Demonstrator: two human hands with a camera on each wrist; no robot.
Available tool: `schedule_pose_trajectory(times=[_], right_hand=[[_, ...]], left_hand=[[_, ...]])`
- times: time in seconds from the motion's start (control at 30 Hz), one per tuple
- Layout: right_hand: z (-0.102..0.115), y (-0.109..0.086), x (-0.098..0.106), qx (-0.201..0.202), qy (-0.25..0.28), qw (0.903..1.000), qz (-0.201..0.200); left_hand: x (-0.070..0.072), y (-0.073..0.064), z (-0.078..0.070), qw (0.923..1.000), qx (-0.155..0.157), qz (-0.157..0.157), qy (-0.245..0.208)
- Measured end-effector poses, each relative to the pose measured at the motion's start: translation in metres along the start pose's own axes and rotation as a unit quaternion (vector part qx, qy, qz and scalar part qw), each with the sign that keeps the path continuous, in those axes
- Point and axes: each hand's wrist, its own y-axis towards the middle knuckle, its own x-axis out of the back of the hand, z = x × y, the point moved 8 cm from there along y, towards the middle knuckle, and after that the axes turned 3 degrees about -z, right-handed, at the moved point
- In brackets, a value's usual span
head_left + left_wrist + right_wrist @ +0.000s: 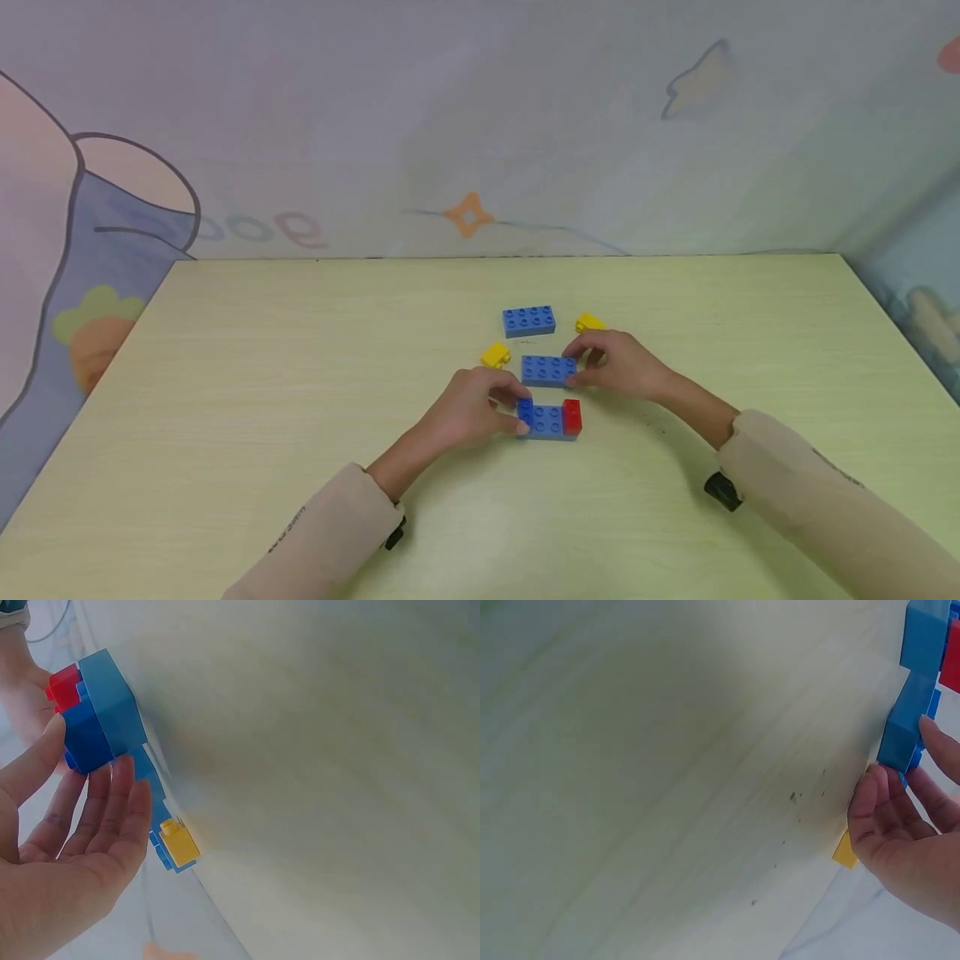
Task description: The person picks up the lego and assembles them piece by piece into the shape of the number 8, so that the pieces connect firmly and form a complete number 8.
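Nearest the person lies a light blue building brick. A small dark blue brick sits on its left end and a small red brick on its right. My left hand pinches the left end, thumb on the near side and fingers on the far side. In the left wrist view the thumb lies against the dark blue brick. Just behind, a second light blue brick with bare studs is pinched at its right end by my right hand. The right wrist view shows thumb and fingers at that brick.
Farther back lies a third light blue brick. One small yellow brick is left of the middle brick; another yellow brick lies behind the right hand. The pale wooden table ends at a printed cloth backdrop.
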Motion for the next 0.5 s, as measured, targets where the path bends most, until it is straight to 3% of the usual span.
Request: schedule_pose_trajectory(times=[0.5], right_hand=[[0.01, -0.031, 0.031, 0.005, 0.06, 0.9981, -0.012]], left_hand=[[0.0, 0.001, 0.0, 1.0, -0.003, -0.003, 0.004]])
